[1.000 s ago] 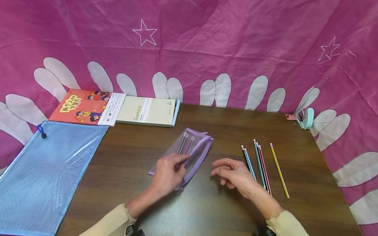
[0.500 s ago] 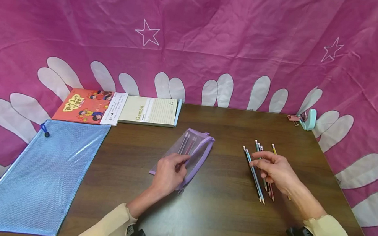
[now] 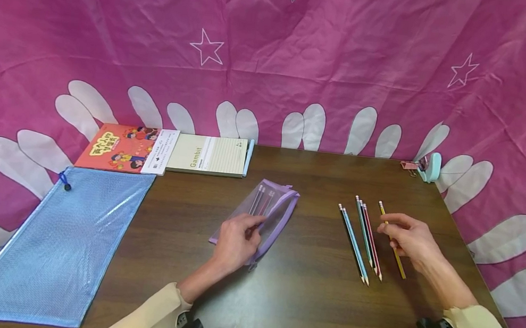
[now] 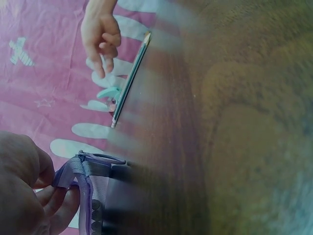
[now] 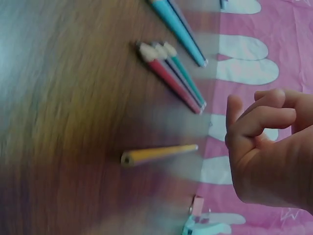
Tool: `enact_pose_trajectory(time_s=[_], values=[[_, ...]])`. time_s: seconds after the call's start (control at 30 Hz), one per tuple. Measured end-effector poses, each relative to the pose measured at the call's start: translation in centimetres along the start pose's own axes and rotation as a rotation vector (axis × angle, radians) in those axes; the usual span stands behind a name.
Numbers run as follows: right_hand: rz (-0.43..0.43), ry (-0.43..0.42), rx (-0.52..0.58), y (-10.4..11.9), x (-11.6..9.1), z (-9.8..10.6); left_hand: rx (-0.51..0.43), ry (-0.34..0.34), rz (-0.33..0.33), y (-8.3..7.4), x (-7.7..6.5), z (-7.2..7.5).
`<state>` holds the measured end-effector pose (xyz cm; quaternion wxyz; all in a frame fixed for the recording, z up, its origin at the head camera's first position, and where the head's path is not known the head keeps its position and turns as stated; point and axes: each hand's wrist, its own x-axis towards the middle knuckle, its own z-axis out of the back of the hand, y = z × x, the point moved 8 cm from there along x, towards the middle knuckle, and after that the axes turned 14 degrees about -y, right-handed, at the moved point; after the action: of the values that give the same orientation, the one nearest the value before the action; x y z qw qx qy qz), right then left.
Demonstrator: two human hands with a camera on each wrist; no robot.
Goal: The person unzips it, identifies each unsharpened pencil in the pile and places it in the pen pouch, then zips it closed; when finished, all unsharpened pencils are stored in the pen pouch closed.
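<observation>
On the left of the table's middle, a purple mesh pencil case (image 3: 277,235) lies with several pencils (image 3: 259,200) showing through it. My left hand (image 3: 236,238) pinches its edge between thumb and fingers; the left wrist view shows the grip near the zipper end (image 4: 95,164). Above a yellow pencil (image 5: 159,154), my right hand (image 3: 411,239) hovers with loosely bent fingers and nothing in them. Just left of it lie a red pencil (image 3: 373,245) beside dark and green ones, then a light blue pencil (image 3: 354,247) beside a dark one.
A large blue mesh zip bag (image 3: 52,249) covers the table's left side. Behind it are a red picture book (image 3: 115,147) and a cream notebook (image 3: 213,154). In the back right corner stand a mint-green item (image 3: 432,167) and a pink binder clip (image 3: 408,165).
My right hand has moved rightward from near the pencil case, across the loose pencils, to over the yellow one. The left hand keeps its pinch on the case.
</observation>
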<state>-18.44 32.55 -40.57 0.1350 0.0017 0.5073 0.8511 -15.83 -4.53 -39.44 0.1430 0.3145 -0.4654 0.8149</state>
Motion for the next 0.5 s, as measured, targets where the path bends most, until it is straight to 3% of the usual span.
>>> enact_pose_trajectory(time_s=[0.23, 0.5], values=[[0.074, -0.068, -0.2, -0.5, 0.3, 1.3, 0.0, -0.005, -0.01, -0.1, 0.1, 0.2], [0.245, -0.157, -0.402, -0.4, 0.5, 2.2, 0.0, -0.009, -0.01, -0.1, 0.2, 0.2]])
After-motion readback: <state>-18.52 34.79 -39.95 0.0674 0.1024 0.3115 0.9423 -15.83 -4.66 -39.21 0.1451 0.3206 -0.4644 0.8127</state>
